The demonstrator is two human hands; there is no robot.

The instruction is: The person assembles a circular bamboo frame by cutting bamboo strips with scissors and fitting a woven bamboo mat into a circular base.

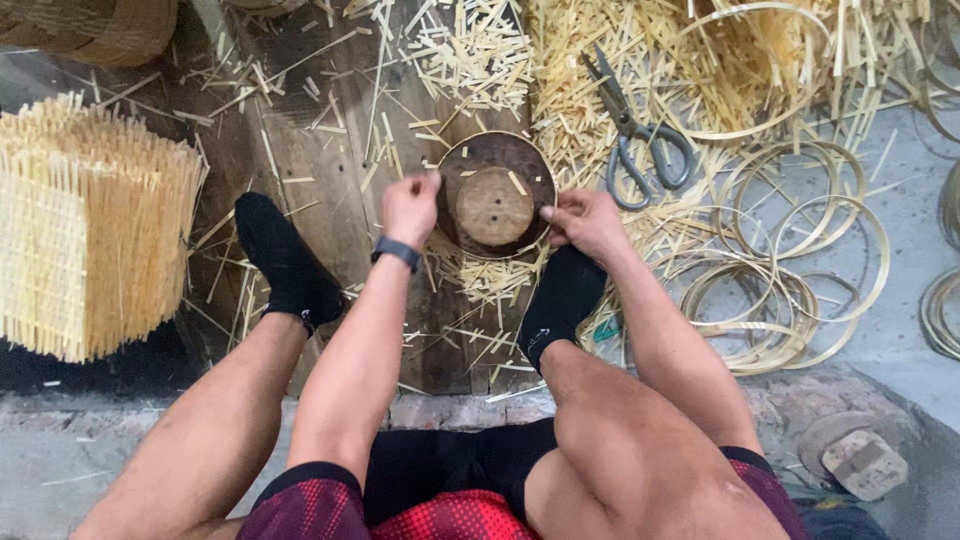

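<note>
Now two hands (410, 207) (583, 220) grip one round wooden mould (495, 195); scissors (635, 130) near, maybe one pair.

Clearly a craft workshop, floor-level, for weaving with bamboo or cane. Pale offcuts (480, 55) scattered thick at twelve o'clock over worn wooden planks (310, 170). Heavy metal shears (640, 130) lying among the strips at one o'clock. Thin bent hoops (790, 250) piled at three o'clock on bare concrete. At nine o'clock, a half-made woven basket body (90, 230), loose ends bristling. Dead centre, a round dark wooden form (495, 195), gripped at its rim by the left hand (410, 208) and right hand (583, 222). Rough brick edging (450, 405) at six o'clock. No bench, no shelves in sight: work done seated on the floor.
</note>
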